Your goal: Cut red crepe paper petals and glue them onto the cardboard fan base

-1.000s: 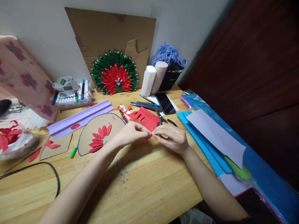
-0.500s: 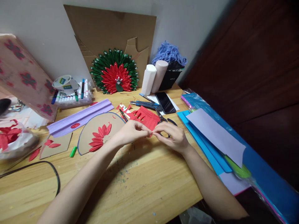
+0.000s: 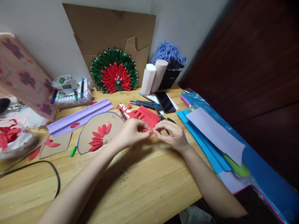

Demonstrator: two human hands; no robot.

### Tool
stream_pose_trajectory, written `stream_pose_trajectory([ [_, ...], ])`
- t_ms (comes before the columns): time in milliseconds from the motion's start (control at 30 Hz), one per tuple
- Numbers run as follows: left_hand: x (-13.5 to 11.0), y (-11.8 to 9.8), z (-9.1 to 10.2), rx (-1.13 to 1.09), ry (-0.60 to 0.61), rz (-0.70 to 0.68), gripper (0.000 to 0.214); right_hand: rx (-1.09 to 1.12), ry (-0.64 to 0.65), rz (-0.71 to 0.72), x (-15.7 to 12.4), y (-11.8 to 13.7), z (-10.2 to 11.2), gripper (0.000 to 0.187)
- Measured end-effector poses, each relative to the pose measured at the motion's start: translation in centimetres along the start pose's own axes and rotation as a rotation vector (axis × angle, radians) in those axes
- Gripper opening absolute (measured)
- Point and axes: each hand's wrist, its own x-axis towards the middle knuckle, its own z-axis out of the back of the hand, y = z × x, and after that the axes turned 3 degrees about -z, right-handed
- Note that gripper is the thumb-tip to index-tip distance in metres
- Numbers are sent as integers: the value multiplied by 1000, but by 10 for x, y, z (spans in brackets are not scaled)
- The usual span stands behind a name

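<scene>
My left hand (image 3: pixel 130 134) and my right hand (image 3: pixel 171 136) meet over the wooden table (image 3: pixel 130 183), both pinching a small red paper petal (image 3: pixel 147 130) between fingertips. Just behind them lies a cut sheet of red paper (image 3: pixel 145 115). To the left lies a half-round cardboard piece (image 3: pixel 99 129) with red petals (image 3: pixel 99 140) stuck on it. Black scissors (image 3: pixel 163 119) lie behind my right hand.
A green and red paper rosette (image 3: pixel 114 71) leans on cardboard at the wall. Markers (image 3: pixel 70 93), a lilac paper strip (image 3: pixel 80 117), a phone (image 3: pixel 165 102), cutters (image 3: pixel 144 104), two paper rolls (image 3: pixel 154 77), blue yarn (image 3: pixel 168 53), and blue sheets (image 3: pixel 210 140) lie around. A black cable (image 3: pixel 46 169) curves at left.
Both hands have shifted slightly up and away, and the red petal now shows more between the fingertips. Nothing else on the table moved.
</scene>
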Motion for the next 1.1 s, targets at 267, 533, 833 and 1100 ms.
stream_pose_trajectory([
  [267, 0, 5, 1, -18, 14, 22, 17, -26, 32, 7, 0, 1, 2, 7],
  [533, 2, 6, -1, -73, 3, 65, 22, -187, 16, 105, -2, 0, 1, 8],
  [833, 5, 8, 2, -233, -108, 134, 25, -330, -25, 116, -1, 0, -3, 8],
  [1100, 5, 0, -9, -269, -222, 74, 21, -340, -144, 86, -3, 1, -12, 9],
])
